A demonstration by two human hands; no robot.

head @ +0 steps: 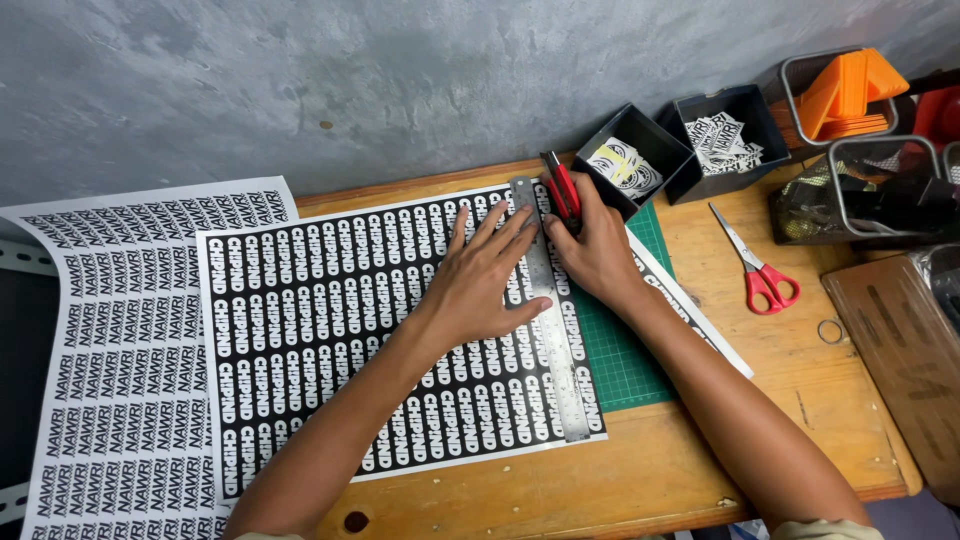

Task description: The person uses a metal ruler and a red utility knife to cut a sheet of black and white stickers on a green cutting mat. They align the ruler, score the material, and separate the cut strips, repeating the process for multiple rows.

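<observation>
While pinned, steel ruler (548, 300), black-white sticker sheet (330, 320)

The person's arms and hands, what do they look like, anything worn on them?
Both forearms are bare up to the bottom edge of the frame, where a bit of light, beige-looking sleeve shows at each arm. The left hand and right hand are bare too: no gloves, and no rings, watch or wristband that I can see.
</observation>
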